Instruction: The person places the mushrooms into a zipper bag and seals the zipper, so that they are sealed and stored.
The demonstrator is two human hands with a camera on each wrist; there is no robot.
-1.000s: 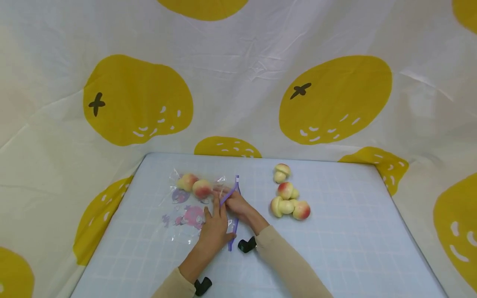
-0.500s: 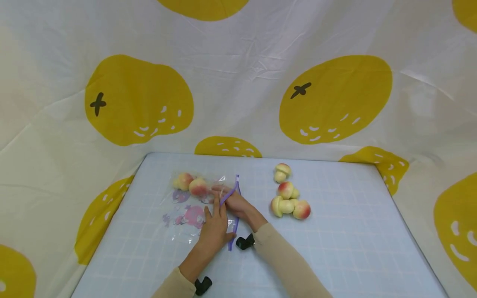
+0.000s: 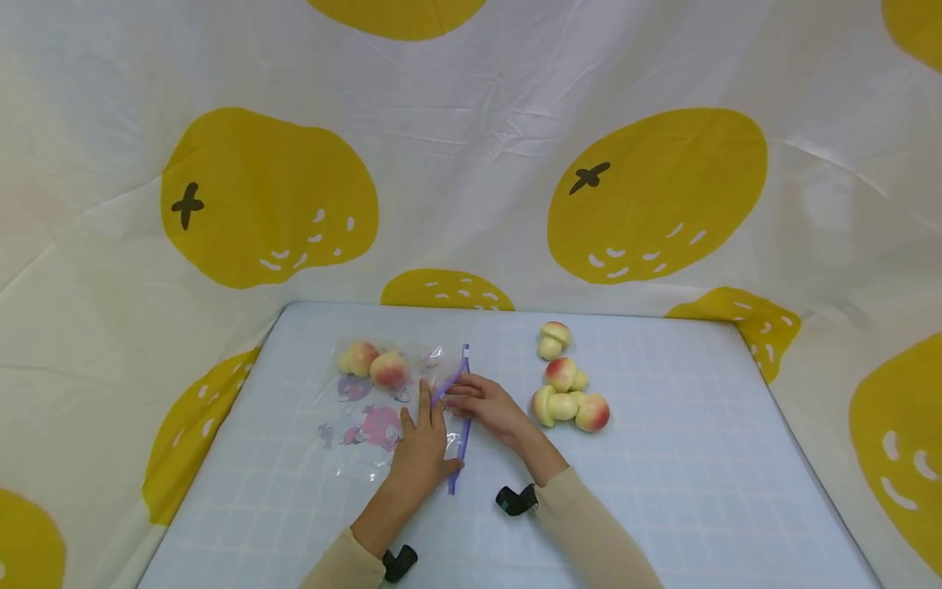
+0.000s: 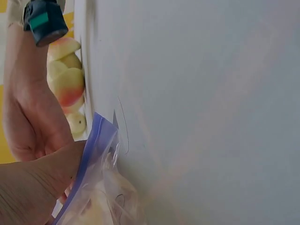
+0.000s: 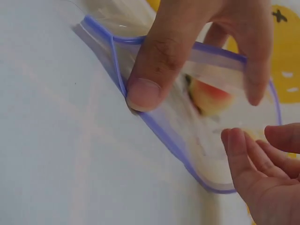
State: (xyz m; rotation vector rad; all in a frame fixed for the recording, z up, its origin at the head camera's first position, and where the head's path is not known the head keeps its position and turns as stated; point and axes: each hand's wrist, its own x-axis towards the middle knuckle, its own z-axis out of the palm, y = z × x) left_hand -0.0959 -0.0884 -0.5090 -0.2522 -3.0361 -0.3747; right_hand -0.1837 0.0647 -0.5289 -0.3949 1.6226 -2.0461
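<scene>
A clear zip bag [image 3: 381,427] with pink prints and a purple zip edge lies on the table's left half. Two cream-and-red mushroom-shaped pieces [image 3: 389,370] are inside it. My left hand [image 3: 416,458] holds the bag's mouth apart; in the right wrist view its thumb presses the lower lip while a finger hooks over the upper lip. Beside that mouth is my right hand [image 3: 499,409], fingers loosely bent and nothing in them. In the right wrist view, one red-and-yellow mushroom piece [image 5: 208,97] shows through the opening.
Several more mushroom-shaped pieces [image 3: 562,405] lie in a loose group right of the bag, one [image 3: 553,339] slightly behind. The table [image 3: 692,458] has a pale checked cover. A white cloth [image 3: 471,204] with yellow fruit prints hangs behind and around it.
My right hand has drawn back rightward out of the bag. The two mushroom pieces inside have shifted slightly left, deeper into it. My left hand has stayed at the bag's mouth.
</scene>
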